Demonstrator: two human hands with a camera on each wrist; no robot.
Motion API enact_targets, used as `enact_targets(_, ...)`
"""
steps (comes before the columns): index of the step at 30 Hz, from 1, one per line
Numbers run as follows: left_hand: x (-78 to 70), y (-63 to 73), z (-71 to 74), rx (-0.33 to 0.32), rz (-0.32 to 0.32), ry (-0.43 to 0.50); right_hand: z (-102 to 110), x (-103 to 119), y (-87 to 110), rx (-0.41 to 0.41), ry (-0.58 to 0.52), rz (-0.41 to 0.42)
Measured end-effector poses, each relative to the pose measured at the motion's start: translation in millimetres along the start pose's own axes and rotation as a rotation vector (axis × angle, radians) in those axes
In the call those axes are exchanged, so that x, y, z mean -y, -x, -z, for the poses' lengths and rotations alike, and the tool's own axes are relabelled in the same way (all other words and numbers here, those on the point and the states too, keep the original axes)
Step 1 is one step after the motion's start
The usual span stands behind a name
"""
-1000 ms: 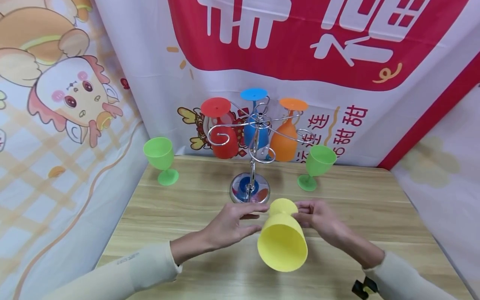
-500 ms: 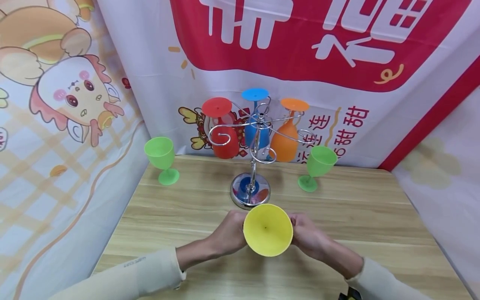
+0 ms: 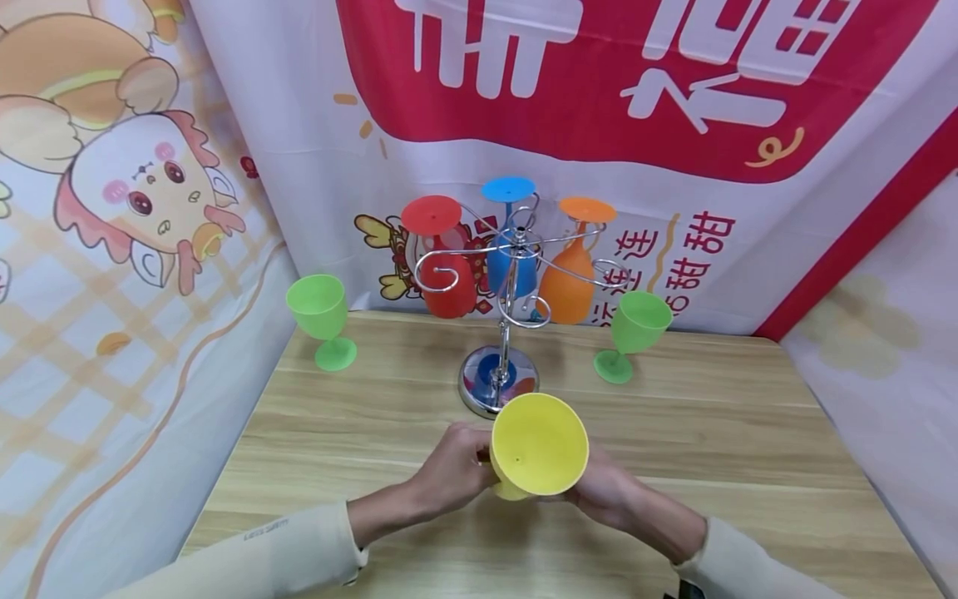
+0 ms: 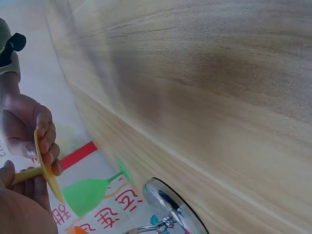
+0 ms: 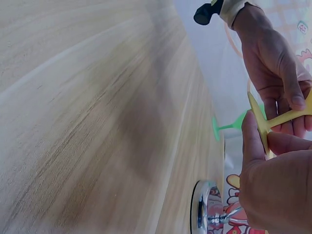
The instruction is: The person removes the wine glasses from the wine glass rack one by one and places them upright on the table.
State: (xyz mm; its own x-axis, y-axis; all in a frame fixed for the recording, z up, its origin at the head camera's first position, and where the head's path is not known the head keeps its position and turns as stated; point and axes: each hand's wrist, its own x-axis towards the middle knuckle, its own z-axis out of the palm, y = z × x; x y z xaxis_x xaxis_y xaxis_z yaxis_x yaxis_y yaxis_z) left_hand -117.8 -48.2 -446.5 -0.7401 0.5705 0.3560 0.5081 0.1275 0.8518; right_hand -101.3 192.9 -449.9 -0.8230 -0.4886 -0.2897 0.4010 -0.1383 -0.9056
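Above the wooden table [image 3: 696, 433], just in front of the chrome rack [image 3: 505, 333], a person holds a yellow goblet [image 3: 540, 441] with its mouth toward the head camera. Its bowl conceals the stem [image 4: 28, 174] and most of the foot [image 5: 261, 124] in the head view, as well as many of the fingertips, so the wrist views must settle the grip. There the left hand [image 3: 456, 467] has thumb and fingers bent around the stem, while the right hand [image 3: 608, 489] pinches the foot's disc, one finger along its flat underside. The bowl is covered or cut off in the left wrist view and runs out past the right edge in the other. A dark wrist device [image 3: 684, 591] on the right sleeve [image 3: 748, 559] is mostly cropped below.

Behind the goblet, the rack carries a red goblet [image 3: 445, 266], a blue goblet [image 3: 511, 249] and an orange goblet [image 3: 572, 274] upside down; wire scrolls cross them in places.

Half a second earlier, the bowl's inner dot sat near the centre of the mouth; now it lies toward the lower left, the goblet having tipped. The left green goblet [image 3: 319, 309] and the right green goblet [image 3: 640, 323] stand upright where they stood before.
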Motion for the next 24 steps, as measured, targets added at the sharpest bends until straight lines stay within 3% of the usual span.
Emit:
enact_targets(10,4.7,6.2,4.0,-0.080,-0.094,-0.036,-4,12,-4.5,0.020,0.103,-0.029)
enact_targets(19,7.9,13.7,13.9,-0.131,-0.029,-0.060,-2,41,-3.7,-0.008,0.305,-0.096)
enact_targets(24,13.6,21.3,22.1,-0.162,-0.001,-0.080,1,67,4.5,-0.007,0.569,-0.003)
